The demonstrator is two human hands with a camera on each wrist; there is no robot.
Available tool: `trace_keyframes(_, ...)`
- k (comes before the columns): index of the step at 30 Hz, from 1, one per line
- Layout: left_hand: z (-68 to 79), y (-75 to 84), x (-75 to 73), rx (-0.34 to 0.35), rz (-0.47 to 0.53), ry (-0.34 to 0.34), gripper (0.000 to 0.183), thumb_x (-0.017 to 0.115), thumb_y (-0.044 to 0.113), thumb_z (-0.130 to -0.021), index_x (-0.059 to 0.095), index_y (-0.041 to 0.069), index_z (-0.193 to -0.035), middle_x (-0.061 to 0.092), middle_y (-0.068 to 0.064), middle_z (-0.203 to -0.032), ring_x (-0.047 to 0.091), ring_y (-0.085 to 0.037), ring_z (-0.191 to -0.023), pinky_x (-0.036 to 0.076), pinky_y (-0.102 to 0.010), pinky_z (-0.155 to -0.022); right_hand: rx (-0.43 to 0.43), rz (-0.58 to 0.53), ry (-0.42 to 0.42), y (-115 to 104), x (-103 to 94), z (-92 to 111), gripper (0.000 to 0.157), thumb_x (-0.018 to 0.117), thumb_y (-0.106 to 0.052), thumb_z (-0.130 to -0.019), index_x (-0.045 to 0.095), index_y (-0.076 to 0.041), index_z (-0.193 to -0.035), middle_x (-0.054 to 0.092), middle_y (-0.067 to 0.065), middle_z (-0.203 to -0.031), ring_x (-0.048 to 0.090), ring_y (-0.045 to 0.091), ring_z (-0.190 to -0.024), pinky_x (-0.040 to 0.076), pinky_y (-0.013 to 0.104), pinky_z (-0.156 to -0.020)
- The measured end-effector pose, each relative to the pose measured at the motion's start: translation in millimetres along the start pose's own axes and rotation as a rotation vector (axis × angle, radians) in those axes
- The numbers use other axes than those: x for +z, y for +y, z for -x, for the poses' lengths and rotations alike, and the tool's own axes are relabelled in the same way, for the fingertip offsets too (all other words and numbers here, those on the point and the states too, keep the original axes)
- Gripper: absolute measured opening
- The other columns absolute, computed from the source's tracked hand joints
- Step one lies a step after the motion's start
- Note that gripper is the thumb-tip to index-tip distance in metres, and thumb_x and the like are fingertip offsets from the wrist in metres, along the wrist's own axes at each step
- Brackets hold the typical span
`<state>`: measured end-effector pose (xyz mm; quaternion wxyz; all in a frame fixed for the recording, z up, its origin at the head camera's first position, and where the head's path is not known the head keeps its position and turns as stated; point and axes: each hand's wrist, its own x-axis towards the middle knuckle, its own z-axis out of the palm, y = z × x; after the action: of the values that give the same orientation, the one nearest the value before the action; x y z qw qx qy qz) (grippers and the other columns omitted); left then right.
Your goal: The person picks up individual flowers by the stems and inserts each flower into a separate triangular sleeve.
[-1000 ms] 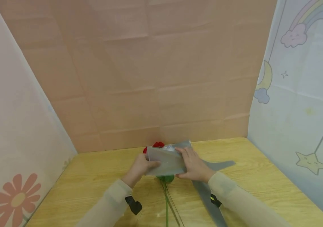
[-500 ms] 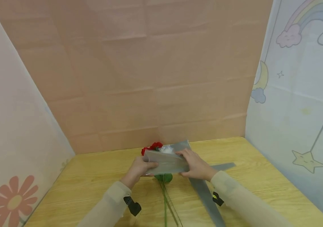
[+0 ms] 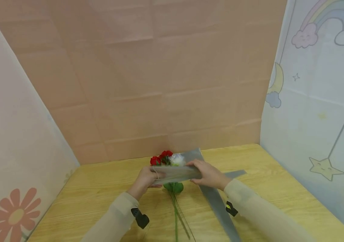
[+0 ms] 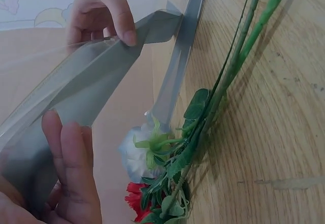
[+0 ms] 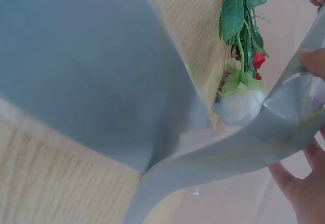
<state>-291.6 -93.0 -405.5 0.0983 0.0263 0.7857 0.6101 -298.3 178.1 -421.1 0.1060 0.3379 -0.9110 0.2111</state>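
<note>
A translucent grey sheet of flower wrapping paper [image 3: 178, 174] is stretched between both hands, folded into a band above the stems. My left hand [image 3: 144, 179] grips its left end, thumb on the near side. At the other end my right hand [image 3: 209, 174] pinches the sheet, as the left wrist view also shows with that hand [image 4: 109, 13] on the paper's edge. Behind the band lie a white rose [image 3: 177, 159] and red flowers [image 3: 155, 161], their heads toward the back wall. Green leaves [image 3: 173, 187] and long stems [image 3: 176, 218] show below the sheet on the table.
A long grey strip of the wrapping paper [image 3: 220, 208] runs down the wooden table [image 3: 93, 201] beneath my right forearm. Another grey end [image 3: 235, 174] sticks out to the right. A peach backdrop [image 3: 160, 84] closes off the back, with printed white cloths on both sides.
The held sheet has been tipped and lowered into a narrower band, so more of the white rose and red flowers shows behind it. Both hands keep their grip.
</note>
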Motion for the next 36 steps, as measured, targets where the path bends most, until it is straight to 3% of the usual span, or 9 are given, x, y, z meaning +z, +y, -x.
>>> trace_keyframes(7, 2.3, 2.7, 0.9, -0.027, 0.017, -0.008, 0.038, 0.070, 0.012, -0.087, 0.062, -0.008, -0.118, 0.060, -0.023, -0.114, 0.066, -0.028, -0.087, 0.059, -0.039, -0.072, 0.002, 0.101, -0.036, -0.6, 1.4, -0.9, 0.068, 0.081, -0.018, -0.078, 0.047, -0.008, -0.137, 0.056, 0.007, -0.131, 0.056, 0.025, -0.119, 0.048, 0.043, -0.097)
trace_keyframes(15, 3.8, 1.9, -1.1, -0.020, 0.057, -0.022, 0.031, 0.068, 0.010, -0.089, 0.063, -0.009, -0.113, 0.060, -0.023, -0.113, 0.065, -0.027, -0.088, 0.059, -0.041, -0.073, 0.003, 0.115, -0.044, -1.7, 1.3, 0.2, 0.065, 0.078, -0.018, -0.080, 0.047, -0.009, -0.137, 0.056, 0.008, -0.133, 0.055, 0.026, -0.121, 0.048, 0.043, -0.098)
trace_keyframes(24, 1.6, 2.4, -1.9, -0.036, 0.112, -0.037, 0.048, 0.066, 0.012, -0.091, 0.050, -0.009, -0.132, 0.059, -0.025, -0.115, 0.068, -0.025, -0.080, 0.059, -0.030, -0.067, -0.049, 0.198, -0.060, 1.7, 4.3, -0.1, 0.083, 0.084, -0.021, -0.074, 0.040, -0.006, -0.142, 0.051, 0.011, -0.137, 0.052, 0.028, -0.124, 0.045, 0.045, -0.101)
trace_keyframes(31, 4.0, 2.9, -2.8, -0.039, 0.125, -0.045, 0.051, 0.068, 0.013, -0.090, 0.050, -0.010, -0.132, 0.055, -0.026, -0.122, 0.066, -0.026, -0.088, 0.059, -0.035, -0.071, -0.066, 0.177, -0.050, 1.0, 1.9, -0.6, 0.069, 0.077, -0.019, -0.082, 0.043, -0.007, -0.141, 0.053, 0.009, -0.136, 0.053, 0.027, -0.123, 0.046, 0.044, -0.100)
trace_keyframes(36, 5.6, 1.6, -3.6, -0.029, 0.111, -0.048, 0.049, 0.070, 0.015, -0.089, 0.053, -0.007, -0.129, 0.060, -0.022, -0.114, 0.066, -0.024, -0.085, 0.059, -0.037, -0.072, -0.041, 0.132, -0.063, 1.6, 1.1, -0.3, 0.065, 0.074, -0.020, -0.085, 0.044, -0.008, -0.141, 0.052, 0.008, -0.138, 0.053, 0.026, -0.125, 0.046, 0.043, -0.101)
